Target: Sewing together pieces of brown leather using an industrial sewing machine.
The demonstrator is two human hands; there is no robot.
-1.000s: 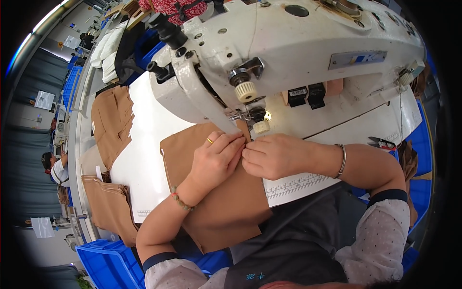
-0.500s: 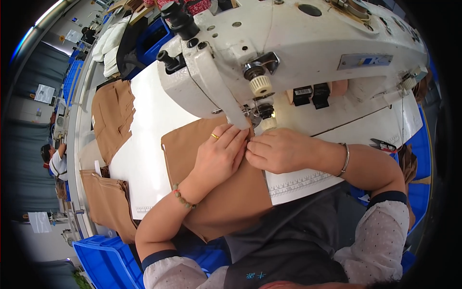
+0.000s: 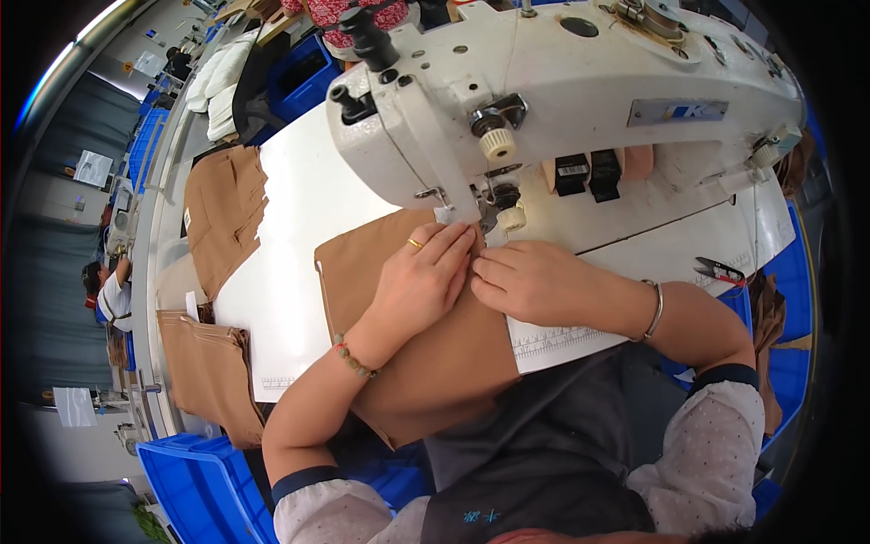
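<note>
I saw the brown fabric piece (image 3: 426, 363) lying flat on the white table (image 3: 290, 236), its far edge pushed up under the needle area of the sewing machine (image 3: 562, 100) and its near edge hanging over the table's front toward the person's lap. The left hand (image 3: 421, 281) lay palm-down on the fabric with fingers stretched forward and close together, a gold ring on one finger and a beaded bracelet (image 3: 352, 356) at the wrist; it pressed the cloth rather than gripped it. The right hand (image 3: 526, 286) rested just beside it, fingers curled loosely, its fingertips meeting those of the left hand at the fabric's edge right in front of the needle; I could not tell whether it pinched a fold there. A thin metal bangle (image 3: 654, 310) sat on the right wrist. Under that forearm ran a printed ruler strip (image 3: 553, 340) along the table's edge. Farther right, small thread snips (image 3: 720, 270) lay on the table. On the left side of the table sat a stack of brown pieces (image 3: 227, 218), with another brown pile (image 3: 208, 372) lower down, and a blue plastic bin (image 3: 208, 480) stood below that near the floor.
</note>
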